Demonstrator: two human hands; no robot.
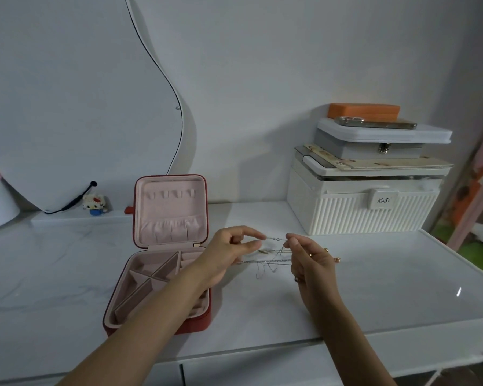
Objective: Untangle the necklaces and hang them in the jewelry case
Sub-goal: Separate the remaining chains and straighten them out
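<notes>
A tangle of thin silver and gold necklace chains [268,260] hangs between my two hands, just above the white tabletop. My left hand [229,252] pinches one end of a silver chain near its clasp. My right hand [310,260] pinches the other side of that chain, and small gold beads show beyond its fingers. The red jewelry case [123,316] lies open to the left, its pink lid [170,210] upright with a row of hooks and a gathered pocket. No necklace hangs on the hooks. My left forearm crosses over the case's right part.
A white ribbed storage box [360,210] stands at the back right, stacked with a grey box [382,140], a phone and an orange case [364,111]. A curved mirror [81,93] leans at the back left, with a small toy figure [94,204] beside it. The table's front edge runs below my arms.
</notes>
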